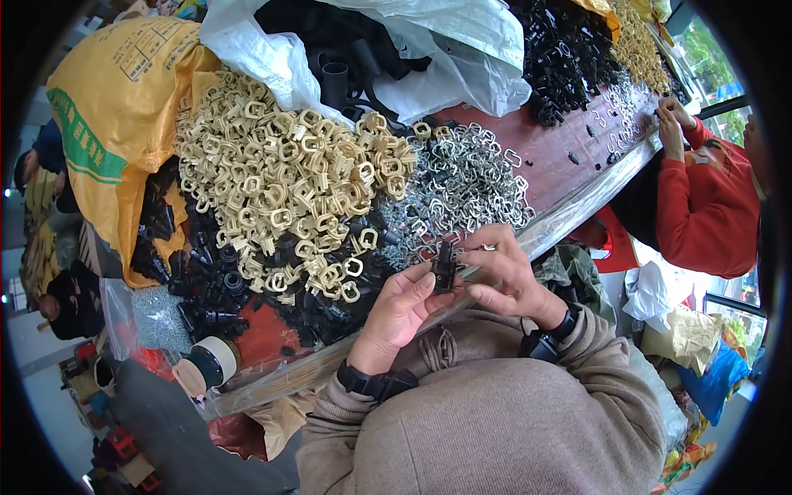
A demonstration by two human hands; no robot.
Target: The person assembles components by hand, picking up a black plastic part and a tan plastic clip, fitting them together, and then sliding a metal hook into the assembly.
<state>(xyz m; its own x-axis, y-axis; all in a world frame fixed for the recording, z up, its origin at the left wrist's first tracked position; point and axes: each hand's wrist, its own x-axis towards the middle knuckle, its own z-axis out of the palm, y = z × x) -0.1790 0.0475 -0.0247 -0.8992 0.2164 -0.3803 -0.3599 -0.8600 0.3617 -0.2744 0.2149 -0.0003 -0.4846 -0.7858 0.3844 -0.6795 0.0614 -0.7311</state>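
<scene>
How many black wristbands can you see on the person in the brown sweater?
2. One wristband is at the left hand, which holds a small black part; another wristband is at the right hand. Anything under the sleeves is hidden.

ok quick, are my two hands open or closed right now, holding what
Left hand: closed on a small black part.
Right hand: partly curled, close by it; whether it grips anything cannot be told.

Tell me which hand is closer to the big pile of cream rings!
The left hand. It's just right of the near edge of the pile of cream rings; the right hand is farther right, near the silver loops.
</scene>
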